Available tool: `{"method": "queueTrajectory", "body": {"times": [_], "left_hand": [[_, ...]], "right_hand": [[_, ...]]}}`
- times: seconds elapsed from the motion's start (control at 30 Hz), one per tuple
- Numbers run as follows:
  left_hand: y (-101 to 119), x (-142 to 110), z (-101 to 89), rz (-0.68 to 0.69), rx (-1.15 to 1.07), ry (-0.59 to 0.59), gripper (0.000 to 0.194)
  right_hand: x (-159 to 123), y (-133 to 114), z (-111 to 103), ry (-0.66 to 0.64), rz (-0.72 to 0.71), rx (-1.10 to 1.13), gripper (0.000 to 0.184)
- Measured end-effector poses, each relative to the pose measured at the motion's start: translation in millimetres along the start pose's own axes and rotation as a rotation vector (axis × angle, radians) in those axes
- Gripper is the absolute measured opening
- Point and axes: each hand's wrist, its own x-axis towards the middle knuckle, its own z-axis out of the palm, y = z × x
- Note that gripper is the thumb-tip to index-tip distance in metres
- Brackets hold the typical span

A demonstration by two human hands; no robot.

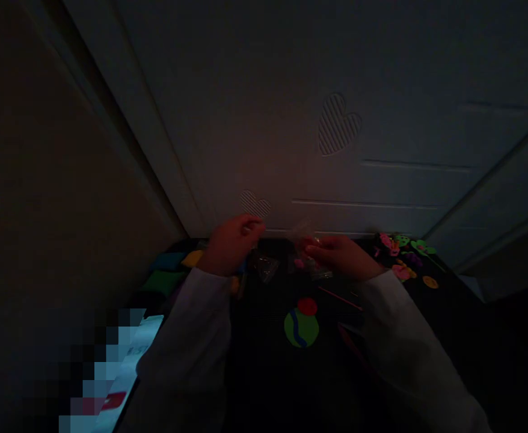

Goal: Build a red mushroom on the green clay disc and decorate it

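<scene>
The scene is very dark. My left hand (230, 243) is raised over a dark work surface (268, 361), fingers pinched near the wall; what it pinches is too dim to tell. My right hand (343, 255) grips a small clear plastic bag (311, 261) with pink bits inside. Another small clear bag (266, 267) lies between the hands. Below them lies a green foam circle (300, 328) with a blue wavy stripe and a red circle (308, 306) on top. A thin pink stick (338, 297) lies to its right.
Colourful foam cut-outs (406, 255) are heaped at the right rear. Stacked foam sheets (171, 270) in blue, green and yellow lie at left. A lit, pixelated screen (110, 373) glows at lower left. A white panelled wall with heart cut-outs (336, 123) stands right behind.
</scene>
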Motion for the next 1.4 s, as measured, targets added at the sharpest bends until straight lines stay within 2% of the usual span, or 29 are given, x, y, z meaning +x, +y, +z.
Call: {"method": "queueTrajectory", "body": {"times": [0.13,0.27,0.37,0.5,0.67,0.83,0.93,1.03,1.23,1.4], "left_hand": [[-25,8,26.1,0.002,0.263,-0.286,0.023],[-27,7,57.7,0.016,0.432,-0.424,0.028],[-25,5,67.8,0.045,0.52,-0.453,0.039],[-27,4,70.0,0.065,0.592,-0.477,0.051],[-26,2,76.2,0.055,0.677,-0.459,0.032],[-22,1,87.1,0.015,0.709,-0.475,0.03],[-21,1,87.6,-0.021,0.703,-0.515,0.029],[-22,3,77.8,-0.051,0.686,-0.531,0.028],[-30,10,48.2,-0.023,0.634,-0.434,0.022],[-32,10,48.8,-0.031,0.588,-0.437,0.019]], "right_hand": [[24,35,9,0.04,0.032,0.018,0.021],[32,49,11,0.147,0.017,0.063,0.03],[30,50,4,0.207,0.014,0.081,0.032],[28,46,-2,0.213,-0.001,0.083,0.032],[24,37,-4,0.25,0.004,0.055,0.035],[20,29,-6,0.276,0.01,0.026,0.036],[20,28,-7,0.285,0.002,0.011,0.037],[20,28,-7,0.281,-0.012,-0.005,0.037],[21,31,-6,0.281,-0.035,-0.027,0.036],[22,33,-5,0.281,-0.034,-0.035,0.033]]}}
